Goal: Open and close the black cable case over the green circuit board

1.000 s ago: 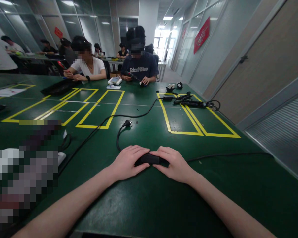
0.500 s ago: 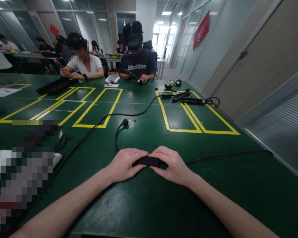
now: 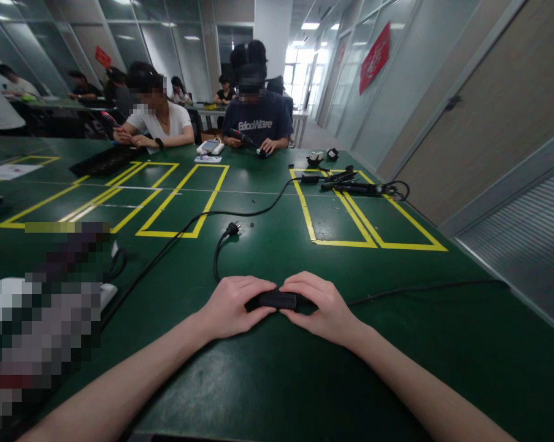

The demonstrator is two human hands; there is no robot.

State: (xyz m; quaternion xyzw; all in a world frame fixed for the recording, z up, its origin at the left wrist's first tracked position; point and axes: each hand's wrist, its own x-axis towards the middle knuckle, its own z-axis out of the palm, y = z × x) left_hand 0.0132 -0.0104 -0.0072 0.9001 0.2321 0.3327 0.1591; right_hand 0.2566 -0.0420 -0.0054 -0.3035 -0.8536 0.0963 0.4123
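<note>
A small black power adapter [image 3: 273, 300] lies on the green table [image 3: 277, 368] just in front of me. My left hand [image 3: 233, 304] is curled round its left end and my right hand [image 3: 320, 306] round its right end, fingers wrapped over it. A black cord runs from the left end up to a plug [image 3: 232, 230] lying on the table. Another black cable [image 3: 424, 287] leads off to the right from under my right hand.
Yellow tape rectangles [image 3: 345, 215] mark the tabletop. A long black cable [image 3: 221, 215] crosses the table towards a heap of black tools and adapters [image 3: 354, 184] at the far right. Two people [image 3: 258, 116] sit working at the far edge. A white power strip [image 3: 106, 293] lies at the left.
Both hands stay on the adapter; they have barely shifted. The view has tilted very slightly.
</note>
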